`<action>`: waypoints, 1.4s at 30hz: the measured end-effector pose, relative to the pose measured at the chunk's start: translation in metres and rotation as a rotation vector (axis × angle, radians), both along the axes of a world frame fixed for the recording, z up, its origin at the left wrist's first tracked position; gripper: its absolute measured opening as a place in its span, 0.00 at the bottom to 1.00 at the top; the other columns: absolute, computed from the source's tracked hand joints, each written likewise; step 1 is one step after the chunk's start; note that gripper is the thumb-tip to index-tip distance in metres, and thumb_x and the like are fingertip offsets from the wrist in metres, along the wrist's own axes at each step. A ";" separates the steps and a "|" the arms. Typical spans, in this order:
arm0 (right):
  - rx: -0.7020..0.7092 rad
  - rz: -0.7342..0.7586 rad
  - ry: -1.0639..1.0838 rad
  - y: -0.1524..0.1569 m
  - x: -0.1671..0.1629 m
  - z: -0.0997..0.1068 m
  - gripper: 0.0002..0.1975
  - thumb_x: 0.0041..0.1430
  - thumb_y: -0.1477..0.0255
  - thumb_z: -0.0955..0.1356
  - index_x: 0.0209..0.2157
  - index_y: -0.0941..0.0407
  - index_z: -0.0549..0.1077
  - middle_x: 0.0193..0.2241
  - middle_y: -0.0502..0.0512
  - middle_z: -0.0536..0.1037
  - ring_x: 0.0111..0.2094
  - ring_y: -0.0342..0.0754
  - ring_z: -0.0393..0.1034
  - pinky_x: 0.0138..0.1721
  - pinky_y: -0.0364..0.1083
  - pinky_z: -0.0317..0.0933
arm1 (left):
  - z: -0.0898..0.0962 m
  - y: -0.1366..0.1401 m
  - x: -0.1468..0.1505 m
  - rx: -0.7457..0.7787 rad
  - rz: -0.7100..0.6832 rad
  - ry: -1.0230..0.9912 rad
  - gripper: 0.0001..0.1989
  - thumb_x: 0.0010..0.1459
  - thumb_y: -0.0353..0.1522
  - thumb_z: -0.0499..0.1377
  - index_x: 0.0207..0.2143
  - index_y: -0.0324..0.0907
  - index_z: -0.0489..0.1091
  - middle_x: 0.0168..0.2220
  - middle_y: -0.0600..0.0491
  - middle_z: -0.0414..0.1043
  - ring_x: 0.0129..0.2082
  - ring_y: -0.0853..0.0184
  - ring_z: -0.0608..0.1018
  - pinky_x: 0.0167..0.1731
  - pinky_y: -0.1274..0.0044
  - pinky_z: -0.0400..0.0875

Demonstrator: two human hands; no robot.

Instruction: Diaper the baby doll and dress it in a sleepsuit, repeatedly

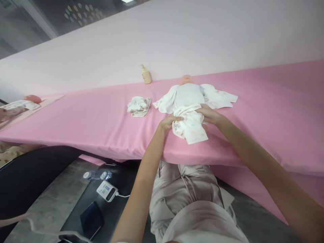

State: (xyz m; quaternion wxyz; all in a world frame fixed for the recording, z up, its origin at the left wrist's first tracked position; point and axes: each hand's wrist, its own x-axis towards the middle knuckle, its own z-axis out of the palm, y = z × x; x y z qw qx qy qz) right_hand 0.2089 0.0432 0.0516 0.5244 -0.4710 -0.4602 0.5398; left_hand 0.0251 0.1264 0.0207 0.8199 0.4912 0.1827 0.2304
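Nearest me: my lap in greyish trousers (pixel 187 182), just below the near edge of the pink-covered tabletop (pixel 101 118). To the left, on a black seat (pixel 71 219), a dark phone (pixel 91 220) lies nearest, then a white device (pixel 107 191) w/ a cable plugged in, then a clear plastic bottle (pixel 96 175) on its side.

Up on the tabletop, nr the near edge, is the printed white cloth (pixel 191 126), bunched at the lower end of the doll (pixel 186 79), its loose flap hanging toward me. My left hand (pixel 169 122) pinches its left side, thumb on top, other fingers hidden. My right hand (pixel 209 113) grips the right side up nr the doll's middle; fingertips partly hidden, so can't tell exactly how they close. A small pinkish bit shows by the cloth's right edge, too little to ID.

Left of my work, well apart from the hands, sits a folded cloth pile (pixel 139 106). Farther, the doll lies w/ head at the far end, in a white top (pixel 217 95), sleeves out left & right. Another doll (pixel 32 98) lies far left. Farthest: a pump bottle (pixel 146 75), upright nr the white wall (pixel 162 40).
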 end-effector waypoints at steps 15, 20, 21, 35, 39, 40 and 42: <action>0.057 -0.059 0.171 0.011 -0.003 -0.012 0.14 0.47 0.83 0.68 0.38 0.60 0.73 0.39 0.58 0.78 0.43 0.52 0.73 0.46 0.51 0.68 | 0.007 -0.006 0.010 -0.028 0.123 0.005 0.22 0.47 0.25 0.64 0.47 0.35 0.70 0.42 0.44 0.77 0.45 0.58 0.77 0.55 0.68 0.65; -0.025 -0.034 0.083 0.006 -0.004 -0.005 0.10 0.53 0.73 0.69 0.39 0.60 0.72 0.39 0.60 0.78 0.41 0.52 0.73 0.44 0.48 0.70 | 0.007 -0.009 0.016 0.018 0.200 -0.064 0.22 0.44 0.23 0.63 0.45 0.35 0.71 0.41 0.46 0.77 0.45 0.58 0.77 0.54 0.68 0.65; -0.033 0.020 0.055 0.004 -0.004 -0.004 0.12 0.52 0.72 0.70 0.40 0.60 0.72 0.40 0.60 0.78 0.41 0.52 0.73 0.43 0.48 0.70 | 0.006 -0.009 0.018 0.005 0.225 -0.070 0.21 0.45 0.24 0.63 0.44 0.35 0.71 0.40 0.46 0.77 0.44 0.59 0.78 0.54 0.68 0.66; 0.011 0.104 0.250 0.010 -0.004 -0.013 0.09 0.55 0.74 0.67 0.38 0.59 0.73 0.39 0.57 0.78 0.44 0.50 0.72 0.48 0.50 0.66 | 0.005 -0.003 0.010 -0.055 0.091 0.051 0.20 0.44 0.22 0.63 0.43 0.34 0.72 0.38 0.46 0.78 0.42 0.58 0.79 0.53 0.69 0.66; 0.003 0.148 0.223 0.005 -0.002 -0.010 0.12 0.50 0.74 0.70 0.39 0.60 0.72 0.39 0.58 0.78 0.44 0.52 0.72 0.47 0.51 0.67 | -0.001 -0.003 0.009 -0.094 0.069 -0.024 0.19 0.46 0.24 0.61 0.44 0.32 0.72 0.40 0.44 0.77 0.44 0.57 0.78 0.55 0.67 0.64; 0.017 0.153 0.213 0.004 -0.001 -0.010 0.14 0.49 0.74 0.71 0.39 0.59 0.72 0.39 0.58 0.78 0.44 0.52 0.72 0.47 0.51 0.68 | -0.001 -0.004 0.009 -0.087 0.074 -0.033 0.19 0.46 0.25 0.61 0.44 0.32 0.72 0.40 0.44 0.77 0.44 0.57 0.78 0.55 0.67 0.64; 0.049 0.163 0.188 0.004 -0.001 -0.010 0.15 0.47 0.74 0.72 0.39 0.59 0.72 0.39 0.58 0.78 0.44 0.52 0.72 0.46 0.51 0.68 | 0.000 -0.005 0.011 -0.039 0.090 -0.024 0.19 0.46 0.24 0.61 0.44 0.33 0.72 0.41 0.44 0.77 0.45 0.57 0.77 0.55 0.67 0.65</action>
